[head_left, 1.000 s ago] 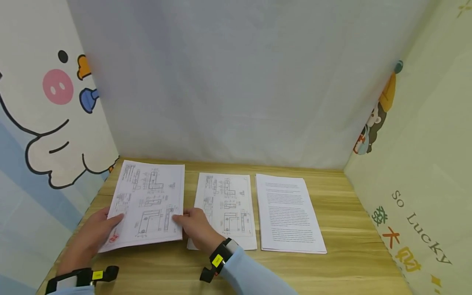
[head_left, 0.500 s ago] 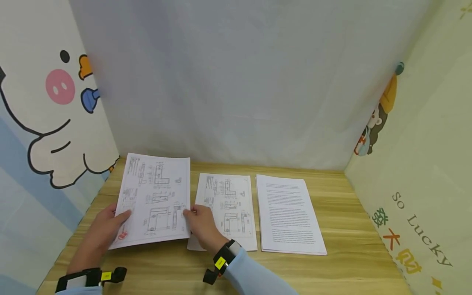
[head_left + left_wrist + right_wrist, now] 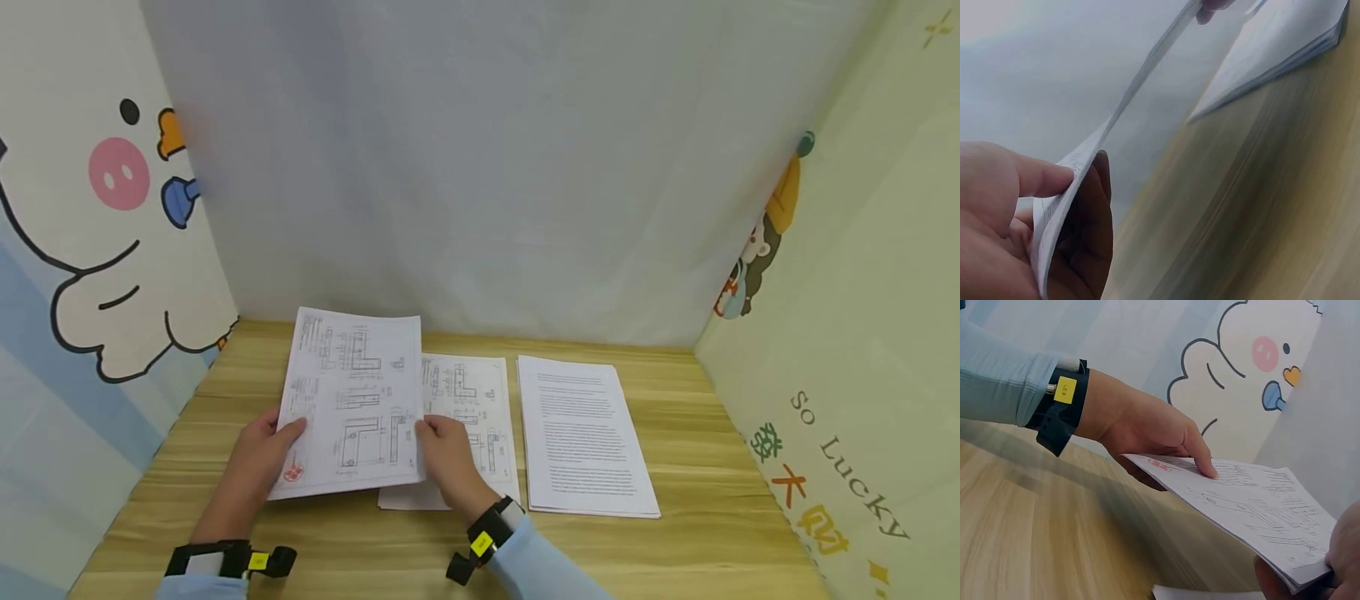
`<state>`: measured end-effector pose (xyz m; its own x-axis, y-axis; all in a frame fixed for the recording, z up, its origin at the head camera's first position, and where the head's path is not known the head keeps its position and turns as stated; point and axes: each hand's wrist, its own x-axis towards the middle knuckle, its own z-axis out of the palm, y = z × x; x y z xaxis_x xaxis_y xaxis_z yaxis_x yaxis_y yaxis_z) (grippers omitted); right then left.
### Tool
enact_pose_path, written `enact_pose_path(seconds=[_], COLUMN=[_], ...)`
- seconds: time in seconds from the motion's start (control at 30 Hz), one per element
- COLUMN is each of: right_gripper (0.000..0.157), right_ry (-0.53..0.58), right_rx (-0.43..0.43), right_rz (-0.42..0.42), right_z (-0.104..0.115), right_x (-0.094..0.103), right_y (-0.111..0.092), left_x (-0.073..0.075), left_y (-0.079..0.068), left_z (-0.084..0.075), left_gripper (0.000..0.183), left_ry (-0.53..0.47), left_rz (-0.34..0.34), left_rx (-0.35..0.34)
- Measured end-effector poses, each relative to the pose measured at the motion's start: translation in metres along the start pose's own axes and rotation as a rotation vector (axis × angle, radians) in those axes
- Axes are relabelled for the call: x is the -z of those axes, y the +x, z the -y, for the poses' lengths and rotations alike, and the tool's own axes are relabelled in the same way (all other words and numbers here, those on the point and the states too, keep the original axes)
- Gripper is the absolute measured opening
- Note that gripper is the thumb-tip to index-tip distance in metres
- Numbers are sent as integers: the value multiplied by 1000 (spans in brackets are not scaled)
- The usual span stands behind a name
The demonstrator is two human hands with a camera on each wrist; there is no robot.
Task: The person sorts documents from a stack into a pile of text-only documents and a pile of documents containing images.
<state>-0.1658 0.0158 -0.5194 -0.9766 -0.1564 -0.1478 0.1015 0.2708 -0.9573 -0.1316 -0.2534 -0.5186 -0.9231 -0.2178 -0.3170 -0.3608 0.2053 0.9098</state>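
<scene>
A stack of paper printed with technical drawings and a red stamp is held up off the table between both hands. My left hand grips its left edge, thumb on top and fingers beneath, as the left wrist view of the hand shows. On the opposite edge my right hand pinches the sheets between thumb and fingers. Below and to the right, a second stack of drawings lies on the table, partly covered by the lifted stack and the right hand.
A stack of text pages lies right of the drawings on the wooden table. A grey cloth hangs behind the table. Printed panels flank it on both sides.
Both hands have carried the held stack rightward and slightly up, so it now overlaps the second stack of drawings. The stacks on the table have stayed put.
</scene>
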Motion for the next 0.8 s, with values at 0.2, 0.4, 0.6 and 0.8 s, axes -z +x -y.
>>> enact_pose_path(seconds=[0.2, 0.4, 0.6, 0.8], right_gripper=[32, 32, 34, 32], right_ry=[-42, -41, -16, -4], right_rx=[8, -34, -46, -46], right_rz=[-84, -164, -213, -263], right_z=[-8, -12, -13, -16], right_x=[25, 49, 68, 85], right_y=[-2, -6, -9, -16], left_x=[-26, -50, -69, -89], left_y=[0, -1, 1, 2], left_z=[-9, -21, -28, -34], left_gripper=[64, 56, 54, 55], left_ry=[-35, -65, -96, -74], left_rz=[24, 41, 50, 72], left_rx=[-5, -29, -33, -39])
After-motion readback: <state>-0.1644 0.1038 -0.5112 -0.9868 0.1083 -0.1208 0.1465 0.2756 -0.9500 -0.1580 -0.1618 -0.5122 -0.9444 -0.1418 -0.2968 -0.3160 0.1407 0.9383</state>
